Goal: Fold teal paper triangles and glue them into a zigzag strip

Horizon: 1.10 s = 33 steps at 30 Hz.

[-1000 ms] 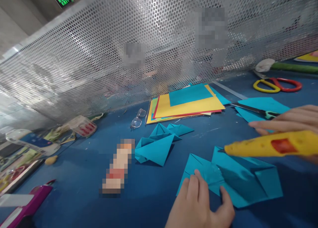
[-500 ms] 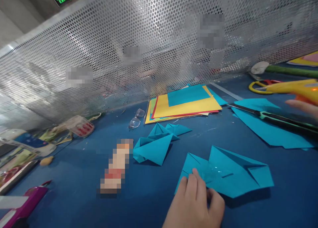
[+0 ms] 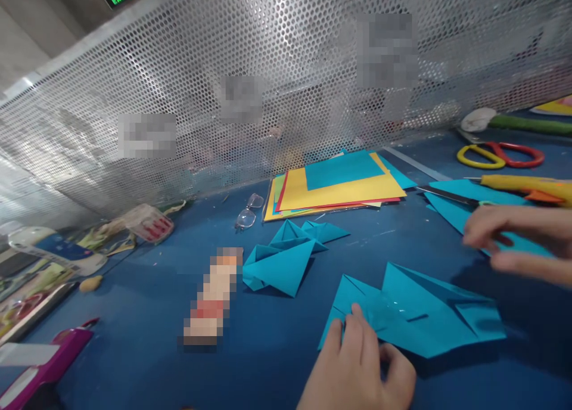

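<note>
Fingertips of the left hand (image 3: 357,368) press down on the near corner of the folded teal paper (image 3: 415,314), pinning it flat to the blue table (image 3: 134,314); the thumb curls in beside the fingers, so the hand is partly closed over the paper's edge rather than wrapped round it. The right hand (image 3: 518,240) hangs over the table just beyond the paper's far side, fingers loosely bent and apart, holding nothing.

That is the change: a second ago the right hand held the yellow glue gun (image 3: 522,186) with its tip at the paper's upper fold, half a second ago it was carrying the gun off to the right, and now the gun lies on the loose teal sheet (image 3: 465,201) next to the green-handled scissors (image 3: 451,195). A shiny patch shows on the fold near the left fingers (glue, by the look of it), so the gluing pass seems over and the freed hand is back near the work.

Further out sit a second folded teal shape (image 3: 281,261), a stack of coloured sheets (image 3: 339,186), a pair of glasses (image 3: 248,213), red-and-yellow scissors (image 3: 500,154), and a perforated metal screen (image 3: 223,88) along the back.
</note>
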### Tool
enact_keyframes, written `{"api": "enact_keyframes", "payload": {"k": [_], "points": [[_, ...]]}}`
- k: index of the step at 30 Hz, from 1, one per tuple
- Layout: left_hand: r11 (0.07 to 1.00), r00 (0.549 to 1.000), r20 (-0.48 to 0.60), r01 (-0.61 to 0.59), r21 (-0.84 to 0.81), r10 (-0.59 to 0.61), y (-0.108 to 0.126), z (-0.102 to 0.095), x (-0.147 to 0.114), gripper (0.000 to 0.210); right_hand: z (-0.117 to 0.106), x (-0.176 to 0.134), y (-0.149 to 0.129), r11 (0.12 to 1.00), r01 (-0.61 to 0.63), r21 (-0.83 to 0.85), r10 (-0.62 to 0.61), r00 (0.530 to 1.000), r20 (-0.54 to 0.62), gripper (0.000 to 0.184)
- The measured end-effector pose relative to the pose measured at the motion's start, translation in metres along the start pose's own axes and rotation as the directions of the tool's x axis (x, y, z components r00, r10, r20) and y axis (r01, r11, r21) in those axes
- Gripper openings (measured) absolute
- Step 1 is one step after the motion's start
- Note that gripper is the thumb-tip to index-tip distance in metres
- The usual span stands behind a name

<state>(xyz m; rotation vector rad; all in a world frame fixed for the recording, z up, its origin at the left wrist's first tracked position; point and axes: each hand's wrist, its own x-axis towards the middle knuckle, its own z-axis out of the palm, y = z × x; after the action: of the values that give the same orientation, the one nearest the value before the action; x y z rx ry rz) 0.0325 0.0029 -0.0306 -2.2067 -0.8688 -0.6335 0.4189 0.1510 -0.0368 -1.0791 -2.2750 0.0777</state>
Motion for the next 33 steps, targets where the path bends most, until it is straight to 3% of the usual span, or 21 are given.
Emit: {"api": "enact_keyframes", "payload": {"k": [1,4,8,11,15,19,21,24,29,33], "points": [[1.0,1.0,0.003,-0.006,0.002,0.006,0.0,0.0,-0.001,0.021,0.006,0.001,-0.023,0.995,0.053,0.086,-0.058,0.997,0.057,0.071],[0.999,0.999,0.022,-0.04,-0.001,0.04,0.001,0.002,-0.004,0.027,0.02,0.007,-0.08,0.91,0.113,0.399,-0.198,0.964,0.178,0.056],[0.999,0.999,-0.002,-0.042,0.008,0.042,0.003,0.008,-0.006,0.03,0.027,0.019,-0.118,0.863,0.126,0.489,-0.287,0.919,0.27,0.035],[1.0,0.999,-0.038,-0.029,0.012,0.029,0.003,0.009,-0.006,0.029,0.027,0.023,-0.126,0.855,0.188,0.484,-0.34,0.907,0.248,0.023],[0.999,0.999,0.0,-0.045,0.018,0.045,0.001,0.005,-0.007,0.023,0.029,0.023,-0.128,0.856,0.242,0.457,-0.37,0.904,0.215,0.026],[0.998,0.999,-0.009,-0.048,0.052,0.048,0.006,0.005,-0.008,0.015,0.035,0.021,-0.129,0.874,0.213,0.437,-0.315,0.932,0.177,0.029],[0.998,1.0,-0.026,0.004,0.066,-0.002,0.016,0.01,-0.01,0.015,0.038,0.021,-0.129,0.896,0.215,0.389,-0.284,0.95,0.128,0.03],[0.971,0.968,-0.113,0.231,0.059,-0.223,0.034,0.022,-0.018,0.017,0.042,0.023,-0.128,0.921,0.213,0.326,-0.239,0.97,0.041,0.033],[0.994,0.988,0.136,0.058,0.089,-0.07,0.043,0.029,-0.034,0.045,0.045,0.023,-0.127,0.961,0.123,0.249,-0.133,0.991,0.021,0.037],[0.995,0.986,0.159,0.04,0.087,-0.054,0.04,0.026,-0.036,0.045,0.048,0.017,-0.127,0.981,0.057,0.187,-0.064,0.998,0.028,0.04]]}}
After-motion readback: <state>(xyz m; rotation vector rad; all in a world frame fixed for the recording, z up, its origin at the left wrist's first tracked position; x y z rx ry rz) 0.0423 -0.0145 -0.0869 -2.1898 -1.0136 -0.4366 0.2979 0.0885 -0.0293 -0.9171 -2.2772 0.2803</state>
